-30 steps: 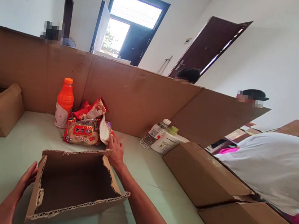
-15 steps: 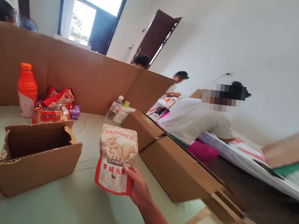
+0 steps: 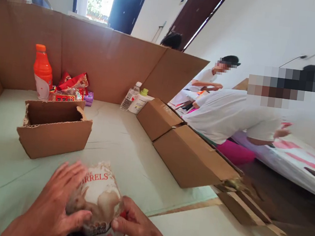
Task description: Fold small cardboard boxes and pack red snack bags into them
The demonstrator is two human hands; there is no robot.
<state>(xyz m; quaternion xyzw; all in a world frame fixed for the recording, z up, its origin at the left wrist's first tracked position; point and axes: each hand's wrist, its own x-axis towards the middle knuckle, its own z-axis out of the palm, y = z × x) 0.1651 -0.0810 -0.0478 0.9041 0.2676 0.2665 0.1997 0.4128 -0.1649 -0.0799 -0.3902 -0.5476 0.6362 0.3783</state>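
A white and red bag of macadamia nuts (image 3: 107,200), printed with a squirrel, is low in the middle, close to me. My right hand (image 3: 136,222) grips its right edge, thumb on the front. At its left side is my left hand (image 3: 63,198), slightly blurred, with thumb and fingers spread apart over the bag's face. The bag's lower end runs toward the bottom of the view. Beyond my left hand stands an open-topped cardboard box (image 3: 57,136) with rough-cut edges.
Behind the box stand an orange bottle (image 3: 42,73), red snack packets (image 3: 74,84) and a purple package (image 3: 89,99). A clear bottle (image 3: 131,96) and a white green-capped bottle (image 3: 140,102) stand by cardboard boxes (image 3: 193,157). A cardboard wall (image 3: 101,61) edges the table; people sit beyond.
The bag has come down and closer to me in my right hand. My left hand has moved in from the far left to the bag. The view has shifted.
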